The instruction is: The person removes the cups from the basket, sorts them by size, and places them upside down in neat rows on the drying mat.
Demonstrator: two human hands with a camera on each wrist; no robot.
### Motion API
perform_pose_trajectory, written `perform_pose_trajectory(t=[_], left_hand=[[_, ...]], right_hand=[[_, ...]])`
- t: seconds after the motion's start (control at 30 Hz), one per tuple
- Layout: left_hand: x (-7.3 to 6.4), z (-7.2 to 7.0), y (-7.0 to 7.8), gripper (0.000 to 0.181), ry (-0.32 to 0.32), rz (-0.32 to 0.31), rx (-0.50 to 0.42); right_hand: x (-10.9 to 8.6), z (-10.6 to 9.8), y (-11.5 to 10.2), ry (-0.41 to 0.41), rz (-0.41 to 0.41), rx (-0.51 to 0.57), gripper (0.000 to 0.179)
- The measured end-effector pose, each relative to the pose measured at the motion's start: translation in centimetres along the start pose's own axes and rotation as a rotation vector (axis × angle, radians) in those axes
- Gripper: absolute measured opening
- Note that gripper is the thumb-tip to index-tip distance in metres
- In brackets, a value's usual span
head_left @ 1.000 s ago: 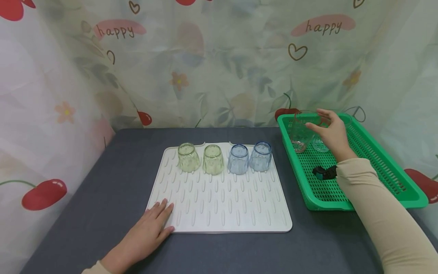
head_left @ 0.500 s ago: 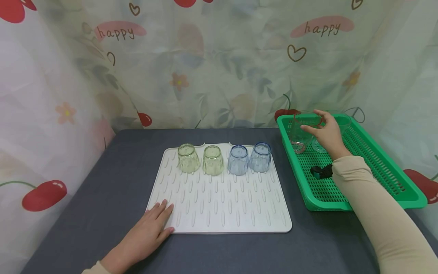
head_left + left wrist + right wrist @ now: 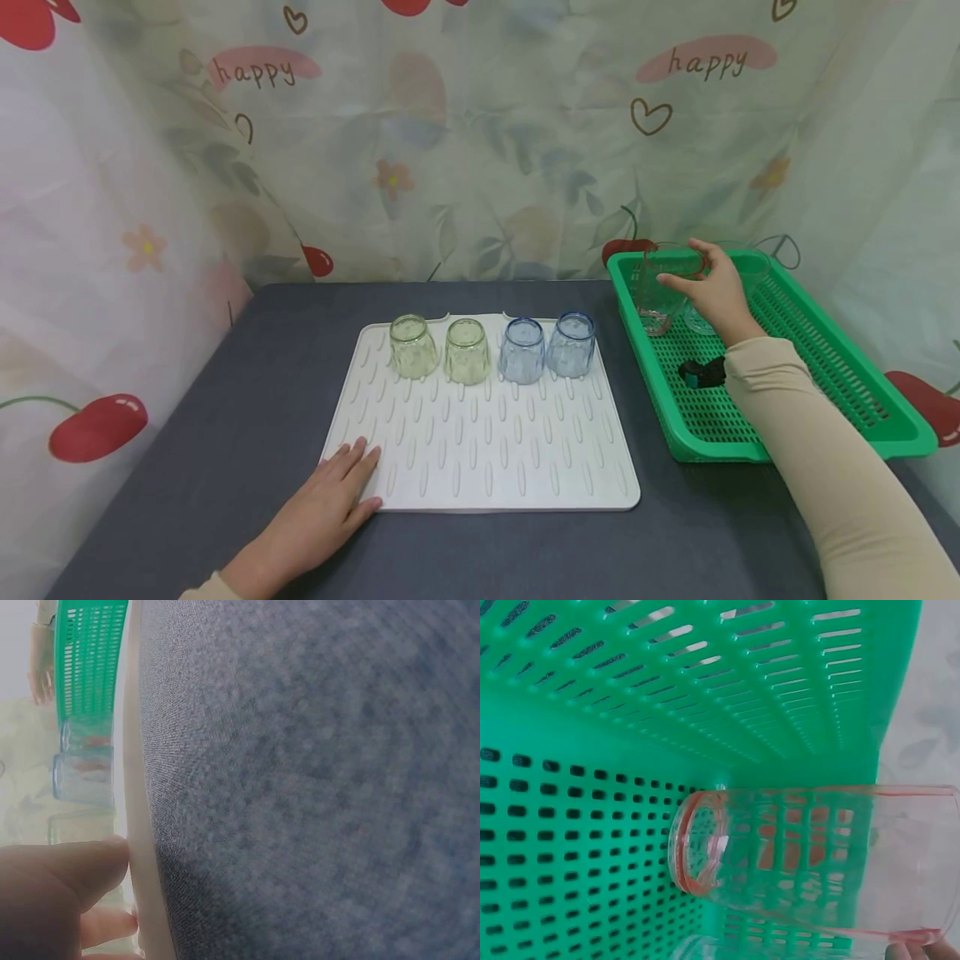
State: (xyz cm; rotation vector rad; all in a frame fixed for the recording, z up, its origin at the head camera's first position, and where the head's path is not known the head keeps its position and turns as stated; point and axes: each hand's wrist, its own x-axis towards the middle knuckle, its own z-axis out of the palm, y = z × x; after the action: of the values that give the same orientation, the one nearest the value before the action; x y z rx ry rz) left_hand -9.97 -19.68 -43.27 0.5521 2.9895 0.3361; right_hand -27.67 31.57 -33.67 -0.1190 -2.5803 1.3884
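Observation:
My right hand reaches into the green basket, thumb and fingers around the upper part of a clear, pink-tinged glass. In the right wrist view this tall glass stands with its thick base down, and fingertips touch its rim. Another clear glass is partly hidden behind the hand. My left hand rests with straight fingers on the near left corner of a white ridged mat. Two green glasses and two blue glasses stand upside down along its far edge.
A dark grey cloth covers the table under mat and basket. Behind and at both sides hangs a patterned curtain. A small black device shows beneath the right wrist.
My right hand and forearm have shifted slightly left, with thumb and fingers further over the pink-tinged glass. The left hand and the glasses on the mat have stayed in place.

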Motion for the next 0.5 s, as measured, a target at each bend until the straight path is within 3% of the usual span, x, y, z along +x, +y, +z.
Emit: perform_pose_trajectory(t=[0.2, 0.5], left_hand=[[0.0, -0.1, 0.1, 0.063, 0.002, 0.001, 0.004], [0.0, -0.2, 0.1, 0.063, -0.005, -0.007, 0.004]], right_hand=[[0.1, 0.1, 0.2, 0.004, 0.011, -0.041, 0.087], [0.5, 0.0, 1.0, -0.077, 0.058, 0.0, 0.098]])
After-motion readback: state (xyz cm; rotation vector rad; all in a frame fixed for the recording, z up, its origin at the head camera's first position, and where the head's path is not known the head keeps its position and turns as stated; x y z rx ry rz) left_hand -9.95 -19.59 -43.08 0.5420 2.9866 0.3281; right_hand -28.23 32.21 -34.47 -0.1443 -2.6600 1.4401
